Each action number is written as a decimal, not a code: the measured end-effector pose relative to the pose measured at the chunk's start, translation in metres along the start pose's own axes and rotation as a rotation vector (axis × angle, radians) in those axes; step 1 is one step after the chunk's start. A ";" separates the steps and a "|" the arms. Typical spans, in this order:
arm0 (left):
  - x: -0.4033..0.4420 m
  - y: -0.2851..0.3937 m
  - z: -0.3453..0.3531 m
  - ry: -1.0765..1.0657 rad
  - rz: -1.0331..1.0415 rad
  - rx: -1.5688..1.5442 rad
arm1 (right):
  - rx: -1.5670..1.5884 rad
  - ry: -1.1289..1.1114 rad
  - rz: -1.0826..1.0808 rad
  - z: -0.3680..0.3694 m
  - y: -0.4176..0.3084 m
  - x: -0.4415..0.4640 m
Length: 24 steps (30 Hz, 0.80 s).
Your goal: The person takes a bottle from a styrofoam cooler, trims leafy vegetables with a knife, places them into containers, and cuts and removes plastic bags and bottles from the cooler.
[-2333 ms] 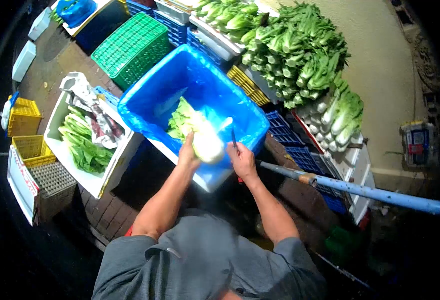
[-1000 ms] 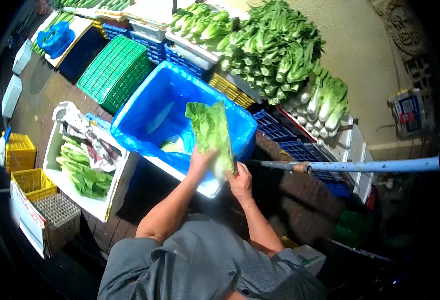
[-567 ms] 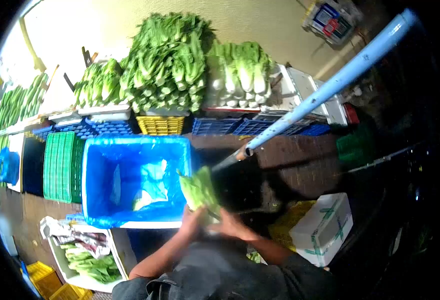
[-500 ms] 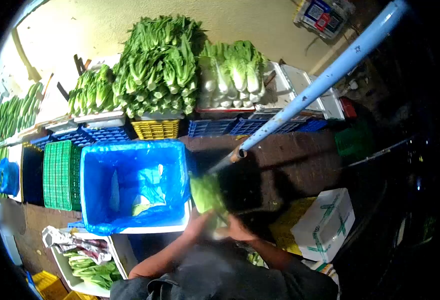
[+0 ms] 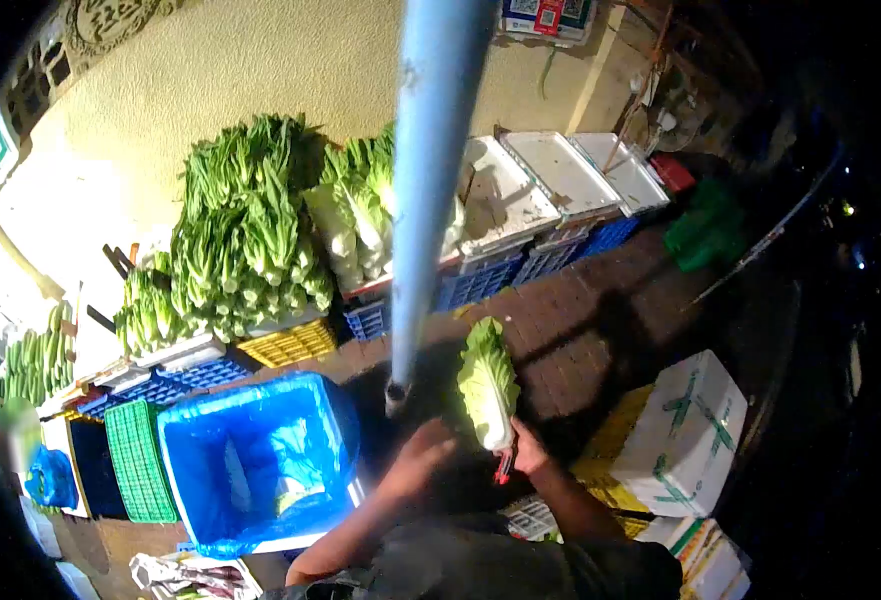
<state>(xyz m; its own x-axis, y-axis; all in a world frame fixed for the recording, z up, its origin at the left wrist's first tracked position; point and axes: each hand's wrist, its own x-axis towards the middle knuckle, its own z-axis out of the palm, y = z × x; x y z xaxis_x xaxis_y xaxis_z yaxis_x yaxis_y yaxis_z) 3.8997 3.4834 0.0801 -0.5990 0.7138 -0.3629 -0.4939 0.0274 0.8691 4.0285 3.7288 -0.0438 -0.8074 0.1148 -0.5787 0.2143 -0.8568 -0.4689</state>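
My right hand (image 5: 530,449) grips a Chinese cabbage (image 5: 488,385) near its white base, with the leafy green top pointing up and away. A small red and dark tool (image 5: 503,465) sticks out under the base by the same hand; its kind is hard to make out. My left hand (image 5: 422,458), slightly blurred, is apart from the cabbage on its left, fingers loosely parted with nothing visible in them. To the left of that hand stands a bin lined with a blue plastic bag (image 5: 195,440), with some pale leaf scraps at the bottom.
A blue pole (image 5: 428,180) rises just beyond my hands. Leafy greens (image 5: 245,230) and more cabbages (image 5: 345,225) are stacked along the wall, beside white foam trays (image 5: 560,170). A green crate (image 5: 142,460) stands left, a taped foam box (image 5: 685,430) right.
My right hand has moved the cabbage to the right and holds it upright. My left hand has come off it. The view has shifted, putting the pole nearer the middle.
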 end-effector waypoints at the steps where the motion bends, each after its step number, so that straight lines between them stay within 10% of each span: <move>1: 0.001 0.009 -0.010 -0.067 -0.039 0.032 | -0.019 0.092 -0.070 0.008 -0.025 0.034; 6: 0.005 -0.046 -0.089 -0.037 -0.322 0.134 | -0.410 0.005 -0.285 0.090 -0.202 0.167; 12: -0.084 -0.102 -0.143 0.635 -0.451 -0.291 | -0.741 -0.206 -0.418 0.182 -0.370 0.319; 24: -0.074 -0.105 -0.115 1.014 -0.757 -0.269 | -1.606 0.241 -0.710 0.196 -0.426 0.515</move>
<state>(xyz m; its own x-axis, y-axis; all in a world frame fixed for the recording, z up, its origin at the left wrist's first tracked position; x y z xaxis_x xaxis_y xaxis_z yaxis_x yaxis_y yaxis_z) 3.9233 3.3475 -0.0226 -0.2654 -0.2665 -0.9266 -0.9579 -0.0359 0.2847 3.4139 4.0541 -0.0117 -0.9160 0.4012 0.0007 0.2883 0.6597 -0.6940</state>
